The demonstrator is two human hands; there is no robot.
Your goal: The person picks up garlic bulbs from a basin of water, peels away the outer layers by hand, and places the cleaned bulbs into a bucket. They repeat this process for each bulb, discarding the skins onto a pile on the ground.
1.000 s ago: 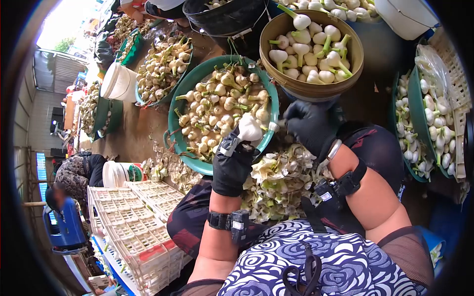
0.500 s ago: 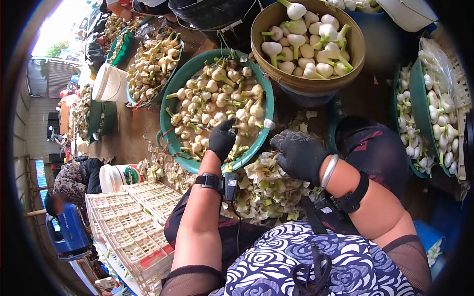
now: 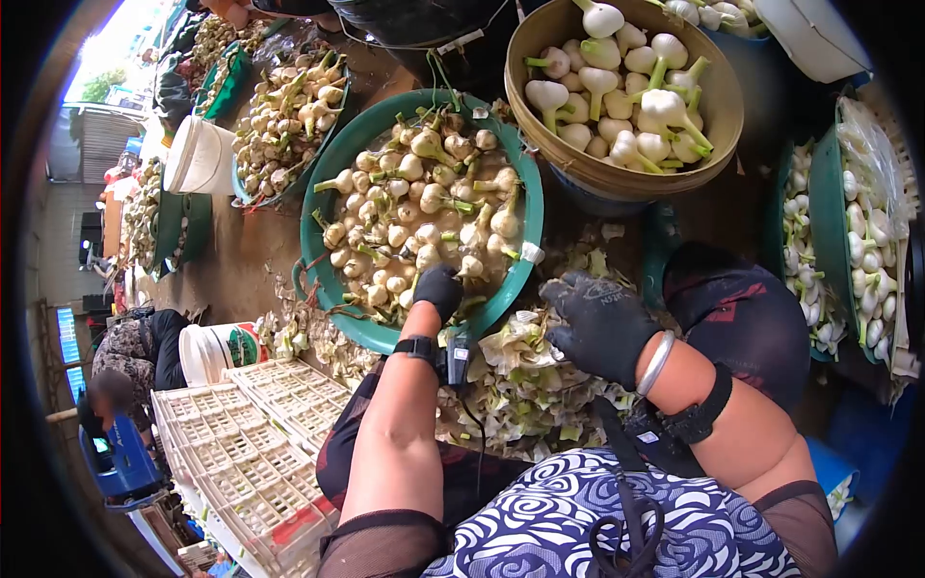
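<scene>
A green tub (image 3: pixel 533 207) holds many unpeeled garlic bulbs (image 3: pixel 409 169) with short green stems, in murky water. My left hand (image 3: pixel 439 292), in a black glove, is closed low inside the tub, at a garlic bulb (image 3: pixel 427 257) whose stem runs beside the fingers. The gloved right hand (image 3: pixel 599 316) is to the right of the tub, above a heap of garlic peelings (image 3: pixel 535 385). Its fingers are curled inward, and whatever they may hold is hidden.
A bucket (image 3: pixel 727 144) of cleaned white garlic stands beyond my right hand. Green baskets (image 3: pixel 831 222) of garlic are at the far right. White plastic crates (image 3: pixel 241 453) lie at the left, near a white bucket (image 3: pixel 205 352) and a bent-over person (image 3: pixel 140 356).
My left hand has drawn back toward me inside the tub, and its fingers look more curled. The right hand stays above the peelings. The whole view has shifted slightly.
</scene>
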